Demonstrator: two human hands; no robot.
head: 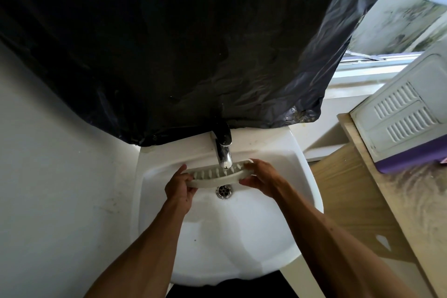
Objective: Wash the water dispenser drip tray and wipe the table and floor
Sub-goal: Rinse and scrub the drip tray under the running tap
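A white curved drip tray (217, 178) with a slotted grille is held level over the white sink (242, 244), right under the chrome faucet spout (224, 157). My left hand (180, 186) grips its left end. My right hand (260, 176) grips its right end. The tray's slotted side faces up and away from me. The round metal drain (224, 191) lies just below the tray. I cannot tell whether water is running.
A black plastic sheet (181, 43) hangs over the wall above the faucet. To the right stands a wooden table (358, 181) bearing a white appliance with vent slots (406, 113) and a purple base. A window (396, 26) is at upper right.
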